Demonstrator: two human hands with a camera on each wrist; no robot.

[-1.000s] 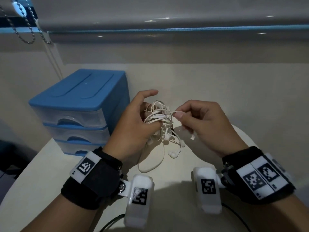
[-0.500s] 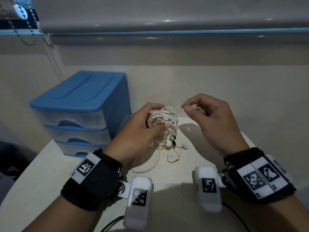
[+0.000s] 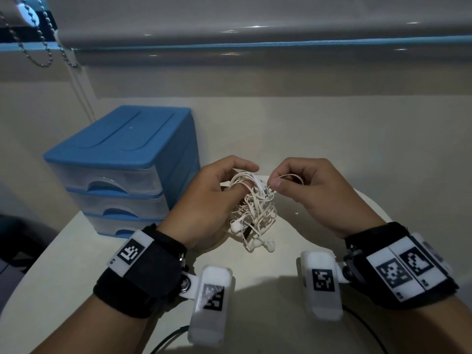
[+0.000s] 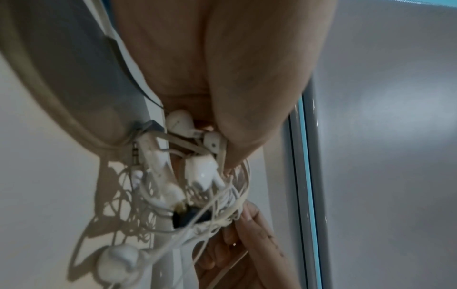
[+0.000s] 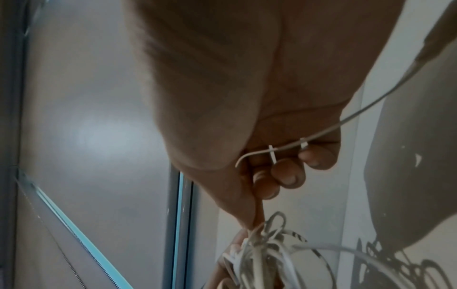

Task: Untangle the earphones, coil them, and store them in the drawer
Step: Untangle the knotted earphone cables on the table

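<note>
From the head view, your left hand (image 3: 212, 200) is wrapped around the tangled earphones (image 3: 252, 208), held above the table (image 3: 63, 264), while your right hand (image 3: 314, 195) pinches a single strand at the top of the knot. The blue drawer unit (image 3: 122, 169) stands to the left, all three drawers closed, so storage is a long way off.

From the left wrist, several earbuds (image 4: 197, 172) and a jack plug (image 4: 134, 154) are bunched under your curled fingers (image 4: 247, 97), with one bud dangling low. If you pull hard here, a bud or the plug could snag on a loop and tighten the knot.

From the right wrist, thumb and forefinger (image 5: 252, 205) are closed on the strand, and a loose length of cable (image 5: 346, 119) runs across your curled fingers. That slack could get dragged back into the bundle, adding a fresh loop.
</note>
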